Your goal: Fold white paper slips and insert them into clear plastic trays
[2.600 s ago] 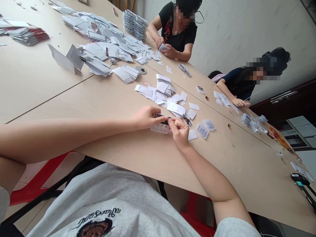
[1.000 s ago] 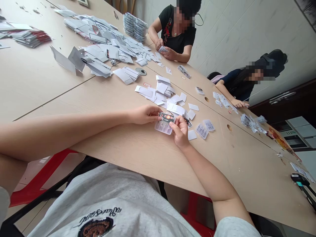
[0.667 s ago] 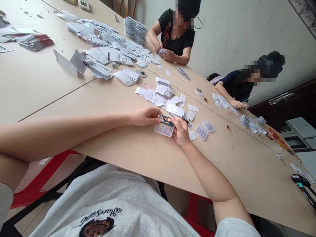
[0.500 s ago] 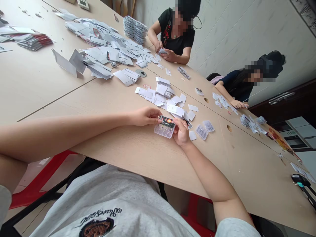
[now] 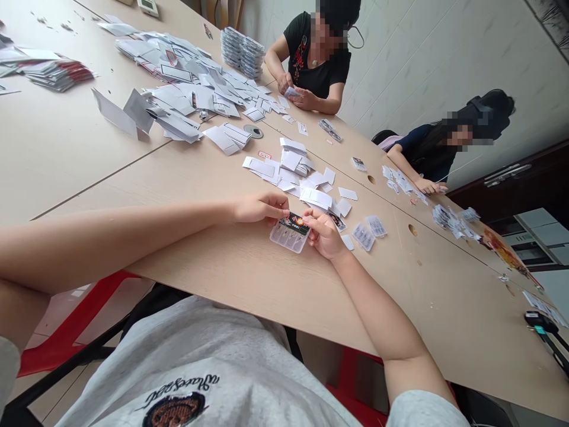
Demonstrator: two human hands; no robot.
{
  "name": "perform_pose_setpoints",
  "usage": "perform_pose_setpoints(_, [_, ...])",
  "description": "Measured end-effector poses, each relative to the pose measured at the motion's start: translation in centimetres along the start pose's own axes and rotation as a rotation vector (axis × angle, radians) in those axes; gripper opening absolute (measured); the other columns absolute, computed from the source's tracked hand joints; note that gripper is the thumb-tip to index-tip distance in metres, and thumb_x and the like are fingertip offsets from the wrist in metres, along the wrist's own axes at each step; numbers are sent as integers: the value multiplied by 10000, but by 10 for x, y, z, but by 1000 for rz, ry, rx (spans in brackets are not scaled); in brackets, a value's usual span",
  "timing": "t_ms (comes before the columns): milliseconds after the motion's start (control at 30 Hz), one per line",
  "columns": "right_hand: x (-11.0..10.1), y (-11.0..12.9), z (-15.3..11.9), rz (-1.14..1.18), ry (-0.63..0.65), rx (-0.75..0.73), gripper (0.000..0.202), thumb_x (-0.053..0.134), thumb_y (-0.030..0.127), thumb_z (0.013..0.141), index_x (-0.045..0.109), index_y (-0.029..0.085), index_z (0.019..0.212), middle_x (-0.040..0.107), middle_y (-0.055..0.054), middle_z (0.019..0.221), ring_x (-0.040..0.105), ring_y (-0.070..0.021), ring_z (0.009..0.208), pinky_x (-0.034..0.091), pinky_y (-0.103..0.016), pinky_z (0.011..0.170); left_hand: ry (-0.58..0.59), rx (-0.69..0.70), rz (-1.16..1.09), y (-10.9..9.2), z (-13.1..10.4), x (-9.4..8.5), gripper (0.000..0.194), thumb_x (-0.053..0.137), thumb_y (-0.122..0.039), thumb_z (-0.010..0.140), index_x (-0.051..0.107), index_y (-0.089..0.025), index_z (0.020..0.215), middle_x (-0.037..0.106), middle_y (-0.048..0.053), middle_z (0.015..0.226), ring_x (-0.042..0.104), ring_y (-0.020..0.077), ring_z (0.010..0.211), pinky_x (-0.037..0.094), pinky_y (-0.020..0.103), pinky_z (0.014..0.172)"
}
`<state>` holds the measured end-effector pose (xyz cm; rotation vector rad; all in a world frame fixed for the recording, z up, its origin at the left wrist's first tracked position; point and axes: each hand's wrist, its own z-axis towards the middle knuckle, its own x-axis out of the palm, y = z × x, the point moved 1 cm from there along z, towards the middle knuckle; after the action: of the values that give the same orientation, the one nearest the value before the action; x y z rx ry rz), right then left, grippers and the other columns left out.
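A small clear compartment box point(image 5: 290, 238) with a dark printed card along its upper part is held over the near edge of the table. My left hand point(image 5: 263, 209) pinches its upper left corner between thumb and fingers. On the other side, my right hand point(image 5: 325, 232) grips the upper right corner, thumb and fingers closed on it. Small metallic pieces show through the box's compartments. Just beyond the hands lies a loose pile of white cards point(image 5: 315, 197). Two more clear boxes point(image 5: 363, 236) rest on the table to the right.
Across the table point(image 5: 200, 261), one person point(image 5: 317, 65) handles a small packet and another point(image 5: 429, 154) leans over cards. A large heap of folded papers point(image 5: 178, 89) spreads at the left, near stacked boxes point(image 5: 242, 52). A black object point(image 5: 541, 322) lies far right.
The box has shifted slightly left and down between my hands. My right hand has moved left a little, its fingers now further over the card's right end.
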<state>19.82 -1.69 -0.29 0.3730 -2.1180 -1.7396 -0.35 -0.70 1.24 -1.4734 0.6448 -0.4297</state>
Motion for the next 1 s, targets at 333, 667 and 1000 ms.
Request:
perform_pose_setpoints(333, [-17,-2,12,343,-210,-128,130,661,296,729,596,204,795,583,57,552,564,-86,498,465,-178,439,-361,45,-196,-1,2,-3,322,438,-464,860,505,-167,965,502,-12,591,448,109,516,351,244,520])
perform_pose_setpoints(667, [-15,-3,8,156,-200,-309,305,588,300,780,559,260,1080,624,-13,1107,642,-151,894,508,-312,803,-364,8,-154,-4,0,1,233,563,-358,808,509,-160,919,562,4,673,483,96,551,373,245,551])
perform_pose_setpoints(1000, [-45,30,26,-1196,-354,-278,777,697,447,624,379,225,1297,438,-132,1348,354,-303,1270,290,-480,1001,-342,-26,-81,2,1,-1,289,576,-277,775,497,-196,1041,573,6,733,509,112,604,396,273,610])
